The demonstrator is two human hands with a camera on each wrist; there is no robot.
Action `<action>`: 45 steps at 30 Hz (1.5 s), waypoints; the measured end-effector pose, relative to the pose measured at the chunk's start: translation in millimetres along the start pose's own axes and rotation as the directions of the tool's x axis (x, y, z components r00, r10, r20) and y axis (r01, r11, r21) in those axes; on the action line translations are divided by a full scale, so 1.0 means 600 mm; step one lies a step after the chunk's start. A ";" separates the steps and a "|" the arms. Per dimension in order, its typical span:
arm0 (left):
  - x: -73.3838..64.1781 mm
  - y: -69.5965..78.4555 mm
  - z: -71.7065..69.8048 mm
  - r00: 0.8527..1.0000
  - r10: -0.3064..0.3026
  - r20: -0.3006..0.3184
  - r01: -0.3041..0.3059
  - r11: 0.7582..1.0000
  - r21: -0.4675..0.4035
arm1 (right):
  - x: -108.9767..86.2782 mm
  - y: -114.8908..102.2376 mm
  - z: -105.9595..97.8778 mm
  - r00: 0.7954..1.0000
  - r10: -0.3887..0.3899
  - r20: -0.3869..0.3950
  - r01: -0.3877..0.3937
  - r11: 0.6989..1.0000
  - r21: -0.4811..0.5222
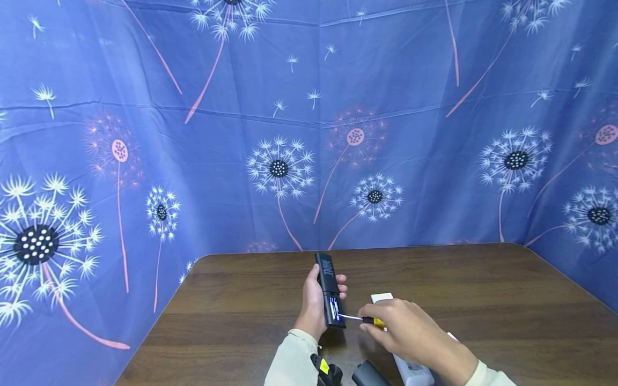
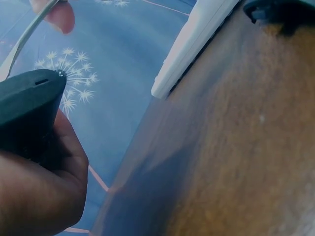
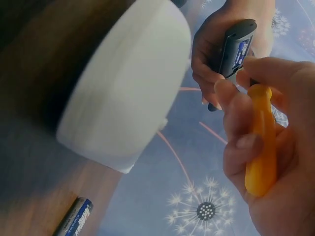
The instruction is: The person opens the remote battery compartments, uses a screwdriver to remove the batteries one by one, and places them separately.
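Observation:
My left hand (image 1: 315,300) grips a black remote control (image 1: 328,273) with its back turned up. The battery bay is uncovered, and blue-and-white batteries (image 1: 335,309) show inside it. In my right hand (image 1: 405,329) is a screwdriver (image 3: 262,147) with a yellow handle, fingers curled round it. Its metal shaft (image 1: 350,317) reaches leftward to the batteries; whether the tip touches them I cannot tell. The left wrist view shows the remote's end (image 2: 34,93) in the left hand (image 2: 44,191), with the shaft (image 2: 24,37) passing above it.
A long white device (image 1: 412,370) lies on the brown wooden table (image 1: 217,321), partly under my right hand. A loose battery (image 3: 75,216) lies beside it. Near the front edge are a dark grey object (image 1: 369,373) and a black item with a yellow patch (image 1: 325,369). Blue dandelion-print cloth (image 1: 318,134) hangs behind.

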State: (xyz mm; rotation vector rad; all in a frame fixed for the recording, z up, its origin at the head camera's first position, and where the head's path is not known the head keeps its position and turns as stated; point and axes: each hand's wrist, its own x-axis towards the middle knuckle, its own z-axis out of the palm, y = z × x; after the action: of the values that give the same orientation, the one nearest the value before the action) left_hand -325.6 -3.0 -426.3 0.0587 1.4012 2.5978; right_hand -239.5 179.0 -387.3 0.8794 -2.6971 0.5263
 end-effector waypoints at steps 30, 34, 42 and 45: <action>-0.001 -0.005 0.007 0.998 -0.063 0.022 0.063 0.998 0.027 | -0.009 0.008 0.008 0.979 -0.171 -0.113 0.164 0.984 -0.072; 0.000 -0.006 0.007 0.996 -0.075 0.040 0.073 0.997 0.037 | -0.006 0.007 0.011 0.973 -0.196 -0.122 0.184 0.977 -0.109; 0.000 -0.008 0.009 0.996 -0.075 0.056 0.070 0.994 0.080 | -0.002 -0.002 0.011 0.978 -0.176 -0.115 0.158 0.976 -0.153; -0.002 -0.007 0.010 0.996 -0.077 0.053 0.072 0.993 0.089 | -0.002 -0.003 0.011 0.978 -0.172 -0.114 0.153 0.975 -0.159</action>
State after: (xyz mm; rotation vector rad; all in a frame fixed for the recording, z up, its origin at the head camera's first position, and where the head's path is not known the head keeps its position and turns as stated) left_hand -322.8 3.9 -426.2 0.0894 1.4678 2.4552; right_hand -238.5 175.7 -393.4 0.9792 -2.4852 0.3273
